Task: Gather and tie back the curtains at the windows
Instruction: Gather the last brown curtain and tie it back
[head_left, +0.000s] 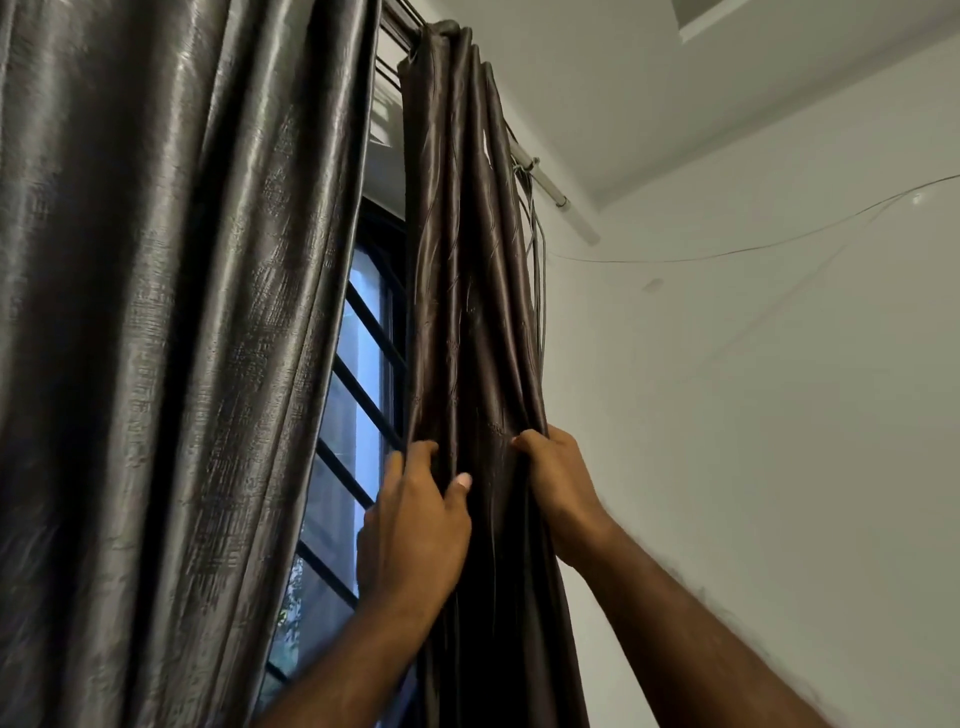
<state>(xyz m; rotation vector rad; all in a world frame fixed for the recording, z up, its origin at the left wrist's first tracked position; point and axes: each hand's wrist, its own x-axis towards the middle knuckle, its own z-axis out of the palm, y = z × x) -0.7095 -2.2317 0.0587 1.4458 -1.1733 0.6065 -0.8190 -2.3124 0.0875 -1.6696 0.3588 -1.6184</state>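
A dark brown curtain (467, 270) hangs bunched into narrow folds from the rod at the right side of the window. My left hand (415, 525) grips its left edge, fingers curled behind the cloth and thumb in front. My right hand (558, 478) clutches the folds on the curtain's right side, at about the same height. A wider shiny grey curtain (171, 312) hangs loose on the left and covers most of the window. No tie-back is in sight.
Between the curtains shows the window (358, 395) with its dark diagonal grille. The pale curtain rod (550, 187) runs to the right wall, with grey cords (535, 244) hanging from it. A thin wire (753, 249) crosses the white wall.
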